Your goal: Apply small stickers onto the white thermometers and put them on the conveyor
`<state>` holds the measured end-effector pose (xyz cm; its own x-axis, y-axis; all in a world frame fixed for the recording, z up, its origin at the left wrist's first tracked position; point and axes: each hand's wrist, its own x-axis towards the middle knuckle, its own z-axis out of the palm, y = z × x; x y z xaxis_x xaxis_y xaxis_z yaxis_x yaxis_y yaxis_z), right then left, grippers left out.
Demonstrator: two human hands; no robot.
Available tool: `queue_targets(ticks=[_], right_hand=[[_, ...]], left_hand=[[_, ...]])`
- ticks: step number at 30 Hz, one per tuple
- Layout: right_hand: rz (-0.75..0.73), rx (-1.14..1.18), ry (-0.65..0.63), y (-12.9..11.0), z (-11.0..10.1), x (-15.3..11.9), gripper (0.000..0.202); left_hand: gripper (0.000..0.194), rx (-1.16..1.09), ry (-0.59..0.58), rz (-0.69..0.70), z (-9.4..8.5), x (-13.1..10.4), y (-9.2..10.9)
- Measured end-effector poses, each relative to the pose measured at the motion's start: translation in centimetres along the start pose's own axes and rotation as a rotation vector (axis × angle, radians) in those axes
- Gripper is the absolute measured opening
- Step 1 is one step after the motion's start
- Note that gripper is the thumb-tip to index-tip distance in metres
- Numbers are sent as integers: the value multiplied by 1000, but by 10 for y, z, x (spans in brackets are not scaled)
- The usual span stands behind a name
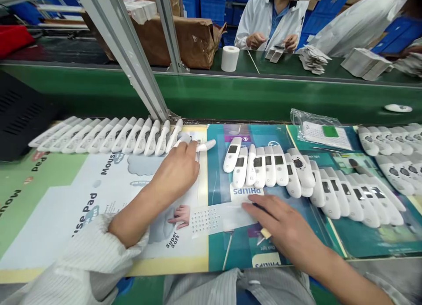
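My left hand is closed round a white handheld thermometer, whose narrow end sticks out to the right of the fingers. Just beyond the fingertips, another white thermometer is partly hidden, at the right end of a long slanted row of thermometers. My right hand lies with fingers stretched out, fingertips on the right end of a clear sheet dotted with small round pieces. Beneath its palm side shows a small pale-yellow piece; the rest is hidden.
Several thermometers with dark displays lie right of centre, and more at the far right. A clear bag with a dotted sheet rests behind. A metal post rises at the back. Across the green ledge, a person handles small boxes.
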<state>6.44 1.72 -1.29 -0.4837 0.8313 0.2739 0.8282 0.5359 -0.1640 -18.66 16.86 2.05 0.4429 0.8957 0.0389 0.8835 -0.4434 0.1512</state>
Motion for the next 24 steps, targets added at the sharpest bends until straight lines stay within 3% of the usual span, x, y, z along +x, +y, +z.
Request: queue_targets(ticks=[2,5,7,8,11,14,20,24], right_hand=[[224,216,9,-9,-8,0,39],[482,590,-77,-29,-12,13,40],[467,655,-112,-40,-3,24,35],[405,607,-106,-43,3,29,30],[211,338,-47,-39,24,31,24],[208,212,-15,-22,30,19,24],[381,246,-62,-9,-4,11,40],[412,170,-80,-14,-17,12,28]], left_hand=[[34,-350,-3,-42,-4,-11,-5],[28,-1098,-201,-166,-3,-38,-7],[32,-1406,-341,-276,4,-56,-3],[33,-1494,-356,-323,8,-64,-1],[29,-1595,-278,-379,22,-82,10],[31,-1660,-251,-388,34,-87,25],[34,-1679,-378,-293,50,-82,51],[34,-1604,-397,-287,52,-78,51]])
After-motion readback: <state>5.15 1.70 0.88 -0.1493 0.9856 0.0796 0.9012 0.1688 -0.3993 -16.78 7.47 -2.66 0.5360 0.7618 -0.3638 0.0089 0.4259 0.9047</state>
